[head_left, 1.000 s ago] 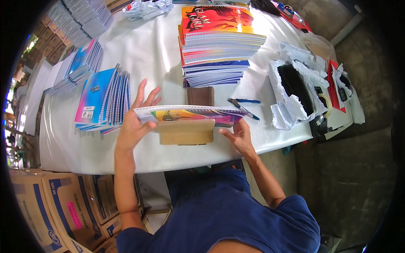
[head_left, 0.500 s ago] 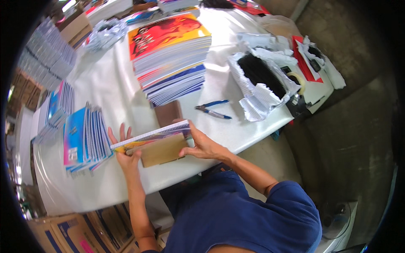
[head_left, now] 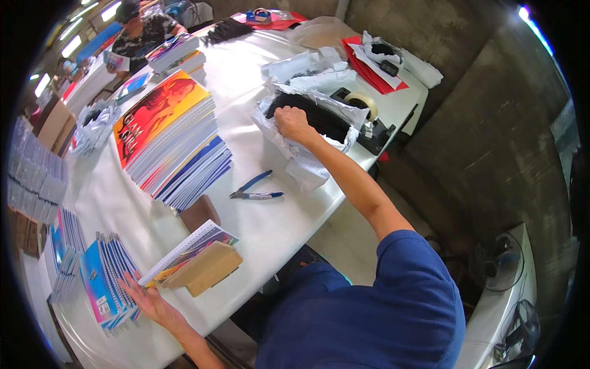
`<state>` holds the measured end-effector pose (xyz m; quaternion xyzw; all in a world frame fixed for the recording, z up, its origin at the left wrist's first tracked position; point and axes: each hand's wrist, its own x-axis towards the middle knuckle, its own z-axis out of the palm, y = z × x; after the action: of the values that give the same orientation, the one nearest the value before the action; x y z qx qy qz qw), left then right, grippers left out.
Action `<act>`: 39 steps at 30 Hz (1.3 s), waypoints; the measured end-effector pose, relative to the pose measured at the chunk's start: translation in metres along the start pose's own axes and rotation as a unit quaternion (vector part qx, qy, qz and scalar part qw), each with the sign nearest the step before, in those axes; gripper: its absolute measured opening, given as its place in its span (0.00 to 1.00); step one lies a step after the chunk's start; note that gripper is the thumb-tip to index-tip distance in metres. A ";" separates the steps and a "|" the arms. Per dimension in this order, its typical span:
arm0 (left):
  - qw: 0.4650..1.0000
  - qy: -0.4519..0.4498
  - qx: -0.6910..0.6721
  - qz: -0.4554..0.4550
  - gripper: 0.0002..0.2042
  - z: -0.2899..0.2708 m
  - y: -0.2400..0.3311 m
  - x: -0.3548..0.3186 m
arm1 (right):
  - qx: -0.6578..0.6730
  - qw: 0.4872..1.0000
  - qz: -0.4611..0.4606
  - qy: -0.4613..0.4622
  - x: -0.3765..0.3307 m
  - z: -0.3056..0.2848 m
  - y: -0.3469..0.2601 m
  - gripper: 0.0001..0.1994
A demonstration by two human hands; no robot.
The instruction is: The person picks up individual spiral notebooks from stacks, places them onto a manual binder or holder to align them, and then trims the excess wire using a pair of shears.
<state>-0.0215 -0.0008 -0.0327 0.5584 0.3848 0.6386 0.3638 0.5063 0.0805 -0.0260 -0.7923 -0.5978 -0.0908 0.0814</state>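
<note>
A notebook block with punched holes along its upper edge (head_left: 184, 249) stands tilted against a brown cardboard stand (head_left: 215, 269) near the table's front edge. At its left end is my left hand (head_left: 150, 301), fingers stretched and apart, thumb side close to or touching the pages. My right hand (head_left: 291, 121) reaches into an open white paper wrapping (head_left: 307, 166) full of thin black strands (head_left: 319, 119). Its fingers are curled closed at the bundle's left end; what they pinch is hidden. Blue-handled cutting pliers (head_left: 255, 187) lie between the wrapping and the notebook.
A tall stack of notebooks with a red-yellow cover (head_left: 163, 111) stands left of centre. Blue spiral-bound notebooks (head_left: 101, 280) lie at the left. A tape roll (head_left: 361, 106) and red sheets (head_left: 375, 71) are at the right. Another person (head_left: 144, 37) sits at the far left.
My right hand has left the notebook and moved to the black strands in the paper wrapping. My left hand stays by the notebook's left end. The view has swung right.
</note>
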 end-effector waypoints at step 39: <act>0.794 -0.356 0.470 0.149 0.25 0.142 0.086 0.025 | 0.515 0.779 -0.337 -0.118 -0.120 -0.125 -0.145 0.07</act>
<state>0.1140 -0.0038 0.0664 0.8988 0.3930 0.1818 0.0685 0.3284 -0.0213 0.0693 -0.3849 -0.7889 0.3034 0.3706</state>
